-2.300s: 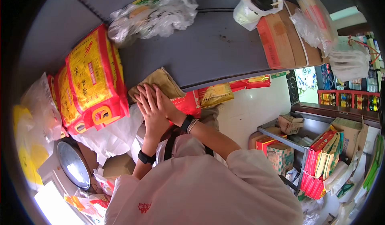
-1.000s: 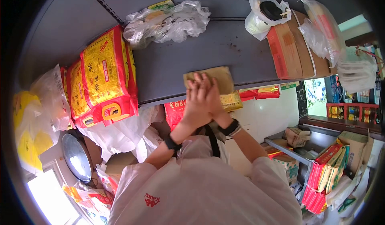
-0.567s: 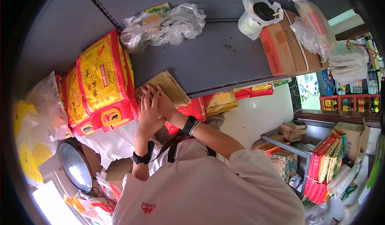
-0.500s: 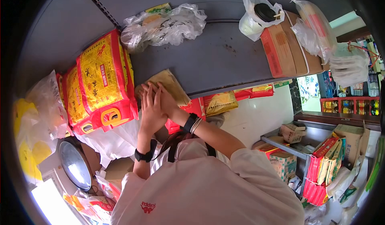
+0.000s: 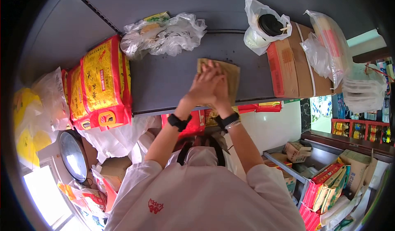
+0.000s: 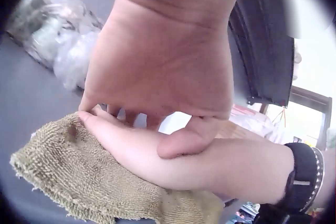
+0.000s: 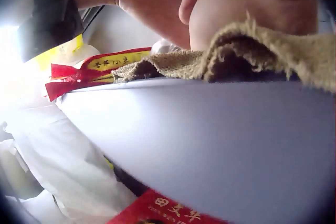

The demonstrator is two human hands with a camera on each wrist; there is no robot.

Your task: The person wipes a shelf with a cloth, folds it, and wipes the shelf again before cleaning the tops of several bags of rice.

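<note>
A tan towelling cloth [image 5: 233, 76] lies on the grey shelf [image 5: 160, 76], around the middle of its front half. My right hand [image 5: 221, 92] presses flat on the cloth, which extends past the hand on the right. Over its back rests my left hand [image 5: 202, 87], fingers extended forward. In the left wrist view, the left thumb lies across the right hand [image 6: 131, 150], and the cloth's rough pile [image 6: 79, 176] shows beneath. The right wrist view has the cloth's frayed edge [image 7: 247, 37] rumpled up along the shelf front. The right palm is hidden against the cloth.
Yellow-and-red rice bags [image 5: 101, 83] stand at the shelf's left end. Crumpled clear plastic bags [image 5: 164, 35] lie at the back. To the right are a cardboard box [image 5: 284, 68] and a bagged cup with a black lid [image 5: 269, 25]. Dark specks dot the shelf behind the cloth.
From beside the rice bags half a second ago, both stacked hands have moved right with the cloth to the shelf's middle. Earlier frames show them at the middle, and before that at the left.
</note>
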